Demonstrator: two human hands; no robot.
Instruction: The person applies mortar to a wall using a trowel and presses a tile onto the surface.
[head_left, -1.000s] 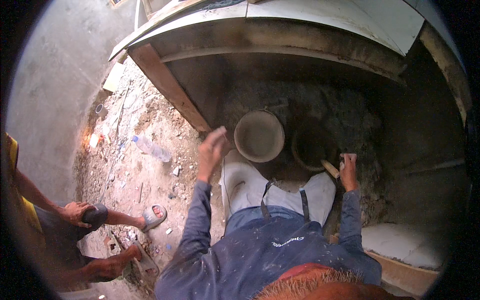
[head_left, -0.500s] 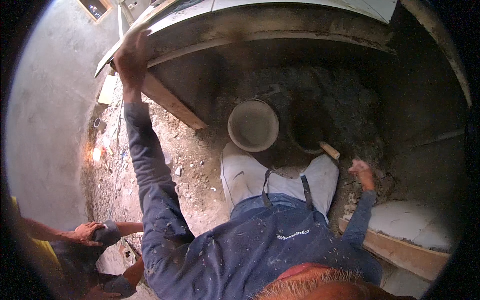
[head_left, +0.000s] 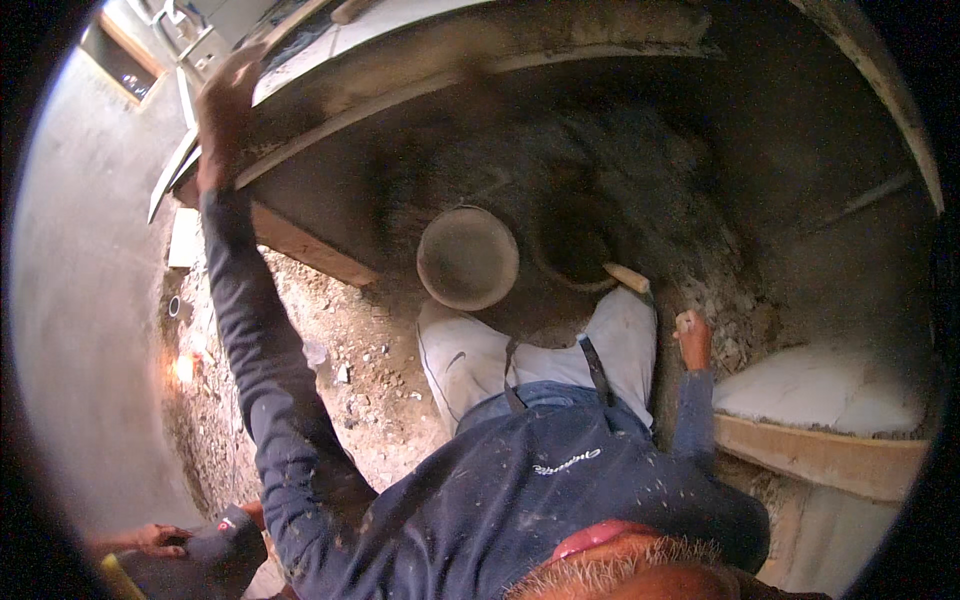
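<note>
Left hand (head_left: 225,110) grasps the grey slab edge (head_left: 300,150); right hand (head_left: 692,338) clenched beside 1 round pale bucket (head_left: 467,258)

Round grey bucket (head_left: 467,257) looks like matt plastic caked in dried mortar. The short tan wooden handle (head_left: 627,277) is smooth. Pale slab counter edge (head_left: 330,95) is rough and dusty (concrete, probably). Rubble floor (head_left: 350,370) is gritty; blue cloth sleeve (head_left: 265,370) is speckled.

Bucket (head_left: 467,257) left of pan (head_left: 575,250); trowel handle (head_left: 627,277) on pan's right rim; slab (head_left: 815,385) far right.
</note>
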